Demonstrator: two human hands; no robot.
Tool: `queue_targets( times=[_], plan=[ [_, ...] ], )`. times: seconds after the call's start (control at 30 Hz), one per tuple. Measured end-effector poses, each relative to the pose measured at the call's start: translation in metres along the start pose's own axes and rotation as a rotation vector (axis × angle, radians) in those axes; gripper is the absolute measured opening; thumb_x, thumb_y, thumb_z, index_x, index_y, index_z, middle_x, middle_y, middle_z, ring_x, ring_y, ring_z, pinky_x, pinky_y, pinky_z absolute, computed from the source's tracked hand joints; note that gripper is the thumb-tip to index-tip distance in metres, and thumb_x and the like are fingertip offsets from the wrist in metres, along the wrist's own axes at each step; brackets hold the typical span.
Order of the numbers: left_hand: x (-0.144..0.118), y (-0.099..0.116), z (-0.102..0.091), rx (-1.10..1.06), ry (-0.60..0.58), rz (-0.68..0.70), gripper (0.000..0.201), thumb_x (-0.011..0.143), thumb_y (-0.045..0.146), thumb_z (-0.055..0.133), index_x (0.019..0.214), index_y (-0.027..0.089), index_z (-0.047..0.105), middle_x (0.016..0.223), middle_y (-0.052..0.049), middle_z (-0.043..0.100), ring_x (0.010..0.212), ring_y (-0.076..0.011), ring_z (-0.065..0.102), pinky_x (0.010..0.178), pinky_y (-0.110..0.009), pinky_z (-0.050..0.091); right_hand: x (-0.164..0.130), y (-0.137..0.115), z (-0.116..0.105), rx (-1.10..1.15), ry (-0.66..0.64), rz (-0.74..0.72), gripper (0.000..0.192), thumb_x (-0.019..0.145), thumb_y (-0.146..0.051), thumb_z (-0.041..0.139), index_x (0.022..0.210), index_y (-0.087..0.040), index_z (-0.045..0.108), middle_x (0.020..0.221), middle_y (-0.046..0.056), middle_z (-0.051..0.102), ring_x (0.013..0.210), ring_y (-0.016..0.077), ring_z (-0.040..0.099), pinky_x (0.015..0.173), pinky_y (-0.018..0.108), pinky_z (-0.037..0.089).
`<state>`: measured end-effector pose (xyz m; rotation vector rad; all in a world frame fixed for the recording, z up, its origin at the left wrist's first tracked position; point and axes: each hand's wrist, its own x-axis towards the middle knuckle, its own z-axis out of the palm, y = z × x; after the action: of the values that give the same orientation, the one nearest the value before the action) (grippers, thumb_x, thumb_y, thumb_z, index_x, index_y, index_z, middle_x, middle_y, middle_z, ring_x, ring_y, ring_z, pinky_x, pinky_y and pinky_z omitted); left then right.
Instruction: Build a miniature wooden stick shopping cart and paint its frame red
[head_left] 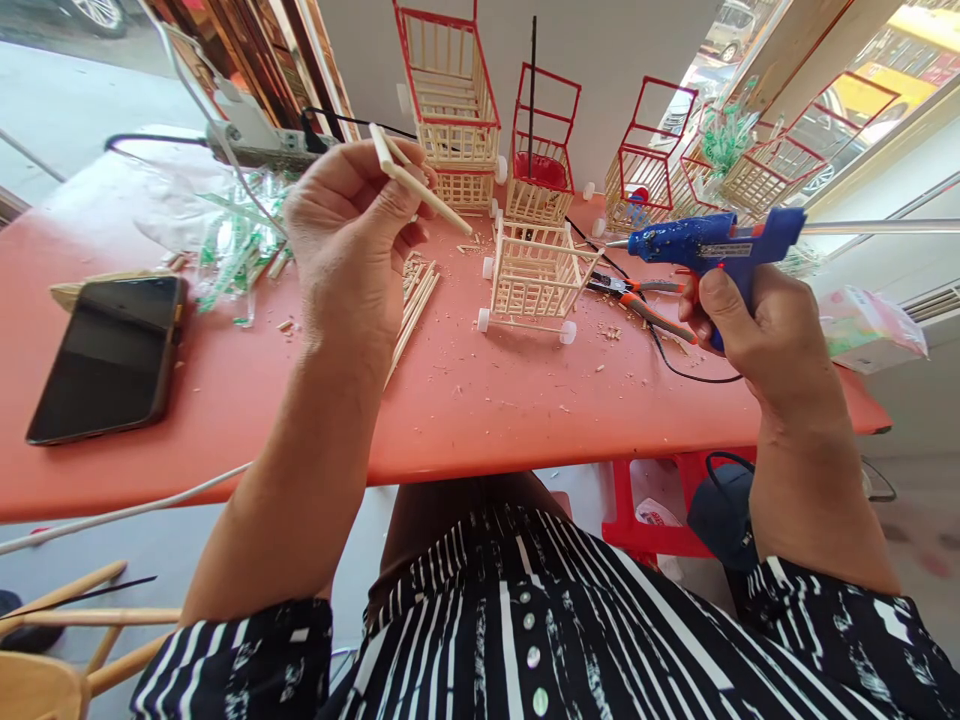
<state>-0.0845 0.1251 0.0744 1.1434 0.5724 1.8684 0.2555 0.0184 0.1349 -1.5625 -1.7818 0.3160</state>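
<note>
Holding stick [420, 185], glue gun [712, 245], stick cart [536, 275] between, pliers [637, 300] beside

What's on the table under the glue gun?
Under the blue glue gun lie orange-handled pliers and a black cord on the red table. The right hand covers the rest.

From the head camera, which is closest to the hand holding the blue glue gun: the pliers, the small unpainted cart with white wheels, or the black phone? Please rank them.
Measured from the right hand gripping the glue gun:
1. Pliers, just left of its fingers.
2. Unpainted cart, farther left, mid-table.
3. Phone, at the table's far left end.
</note>
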Motion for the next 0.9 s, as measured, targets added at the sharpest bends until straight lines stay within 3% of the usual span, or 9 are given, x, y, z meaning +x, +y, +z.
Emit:
queue_targets(
  times=[0.27, 0.4, 0.6, 0.9],
  plan=[
    [-0.004, 0.003, 0.005, -0.037, 0.002, 0.001, 0.025, 0.066, 0.027, 0.104, 0.086, 0.021, 0.089, 0.079, -0.002, 0.077, 0.062, -0.0081, 0.065, 0.051, -0.018, 0.049, -0.016, -0.006, -0.003, 0.003, -0.069, 0.002, 0.064, 0.100, -0.084, 0.061, 0.083, -0.023, 0.070, 0.075, 0.003, 0.068, 0.061, 0.0146, 0.058, 0.059, 0.033, 0.045],
    [-0.004, 0.001, 0.006, -0.040, 0.023, 0.011, 0.023, 0.066, 0.024, 0.102, 0.084, 0.022, 0.089, 0.080, -0.004, 0.076, 0.061, -0.0085, 0.064, 0.049, -0.019, 0.048, -0.017, -0.015, 0.004, 0.077, -0.136, -0.023, 0.058, 0.104, -0.078, 0.062, 0.085, -0.024, 0.070, 0.074, 0.002, 0.066, 0.061, 0.0141, 0.056, 0.059, 0.033, 0.043],
    [0.000, 0.000, 0.003, 0.016, 0.068, 0.010, 0.019, 0.064, 0.028, 0.101, 0.081, 0.028, 0.090, 0.082, -0.004, 0.078, 0.062, -0.0104, 0.062, 0.050, -0.022, 0.049, -0.004, -0.036, 0.019, 0.272, -0.079, -0.074, 0.051, 0.104, -0.071, 0.068, 0.084, -0.024, 0.066, 0.075, 0.001, 0.066, 0.062, 0.0131, 0.053, 0.056, 0.033, 0.039],
    [0.000, 0.005, 0.001, 0.044, 0.079, 0.005, 0.018, 0.065, 0.029, 0.099, 0.081, 0.030, 0.091, 0.081, -0.003, 0.077, 0.064, -0.0115, 0.062, 0.052, -0.024, 0.047, 0.020, -0.045, 0.036, 0.127, -0.153, -0.089, 0.059, 0.100, -0.083, 0.062, 0.083, -0.027, 0.064, 0.079, 0.005, 0.067, 0.063, 0.0171, 0.057, 0.053, 0.036, 0.043]
  ],
)
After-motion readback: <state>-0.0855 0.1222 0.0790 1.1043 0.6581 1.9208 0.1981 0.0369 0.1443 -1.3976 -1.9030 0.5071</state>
